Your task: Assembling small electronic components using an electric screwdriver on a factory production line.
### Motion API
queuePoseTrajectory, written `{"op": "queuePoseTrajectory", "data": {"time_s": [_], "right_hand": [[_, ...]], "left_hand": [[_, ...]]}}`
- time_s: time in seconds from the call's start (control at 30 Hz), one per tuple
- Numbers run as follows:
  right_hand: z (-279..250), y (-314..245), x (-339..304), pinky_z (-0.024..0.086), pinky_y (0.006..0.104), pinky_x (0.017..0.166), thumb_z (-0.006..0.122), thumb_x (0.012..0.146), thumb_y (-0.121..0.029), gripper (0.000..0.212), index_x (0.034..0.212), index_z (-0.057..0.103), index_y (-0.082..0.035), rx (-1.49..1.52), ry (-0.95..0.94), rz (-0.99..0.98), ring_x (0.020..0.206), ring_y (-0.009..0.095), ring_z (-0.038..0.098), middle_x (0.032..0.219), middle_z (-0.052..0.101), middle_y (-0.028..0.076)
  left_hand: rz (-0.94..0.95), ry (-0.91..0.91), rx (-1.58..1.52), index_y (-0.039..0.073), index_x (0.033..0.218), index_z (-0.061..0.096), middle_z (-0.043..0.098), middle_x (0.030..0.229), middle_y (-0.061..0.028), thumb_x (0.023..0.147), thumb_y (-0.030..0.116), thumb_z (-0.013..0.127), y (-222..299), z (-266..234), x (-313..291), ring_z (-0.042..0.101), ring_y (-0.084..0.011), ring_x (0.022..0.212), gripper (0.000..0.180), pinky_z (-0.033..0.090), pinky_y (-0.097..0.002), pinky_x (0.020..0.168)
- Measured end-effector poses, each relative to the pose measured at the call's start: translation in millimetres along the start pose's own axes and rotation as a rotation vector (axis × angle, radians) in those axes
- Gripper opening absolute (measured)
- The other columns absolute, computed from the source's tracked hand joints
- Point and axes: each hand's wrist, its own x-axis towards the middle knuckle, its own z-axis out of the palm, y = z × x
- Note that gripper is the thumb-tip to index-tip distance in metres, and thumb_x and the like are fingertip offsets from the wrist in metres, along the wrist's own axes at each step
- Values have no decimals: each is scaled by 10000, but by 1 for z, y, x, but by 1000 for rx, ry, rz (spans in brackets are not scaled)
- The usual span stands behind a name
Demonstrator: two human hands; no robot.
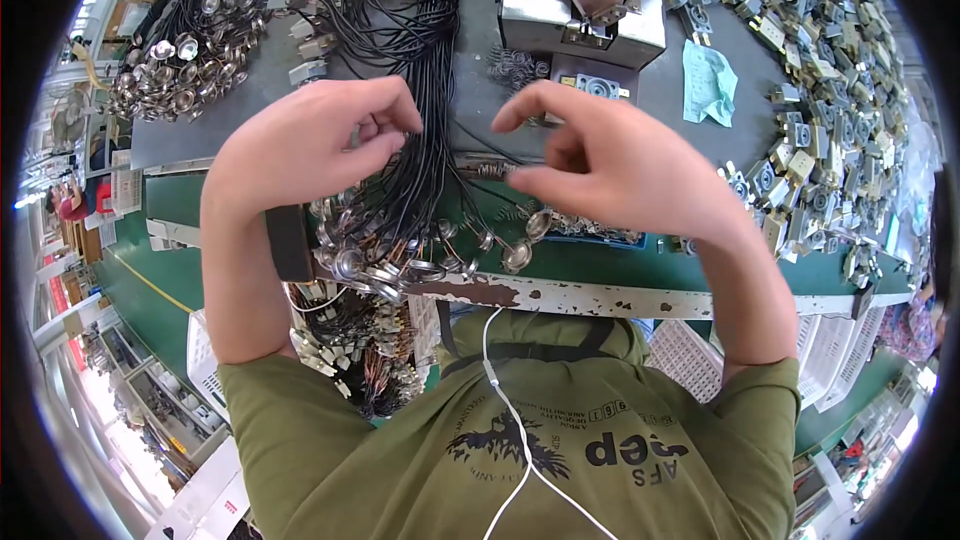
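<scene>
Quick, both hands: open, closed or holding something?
Left hand: partly open beside the black cable bundle; no held object visible.
Right hand: open, thumb and index finger apart; no held object visible.

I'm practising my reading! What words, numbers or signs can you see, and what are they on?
Green shirt: dark letters and numbers around a winged print; I won't copy them out.
Crumpled pale-green paper: faint marks, too small to read.
White panel, lower left: small red mark, too small to read.
</scene>
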Motion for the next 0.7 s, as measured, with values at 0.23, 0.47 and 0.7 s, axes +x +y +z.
{"op": "queuePoseTrajectory", "data": {"time_s": [0.23,0.47,0.7], "right_hand": [[-39,17,-31,476,313,568,757,891,-88,185,1074,765,-63,-381,249,-233,567,190,585,687,647,97],[-14,58,-53,504,276,638,760,898,-31,292,1186,735,-71,-348,413,-80,701,119,638,809,682,81],[7,76,-69,553,273,874,771,877,62,537,1379,606,-35,11,526,-76,955,114,655,1116,699,78]], "left_hand": [[73,216,26,45,1094,668,673,872,-137,946,137,682,19,2,25,669,-293,806,174,531,-377,731],[614,464,251,44,1031,666,671,964,-96,908,86,712,36,38,91,674,-294,876,138,538,-387,759],[566,412,380,74,998,622,660,905,-78,862,101,686,40,68,121,687,-285,845,153,553,-403,711]]}}
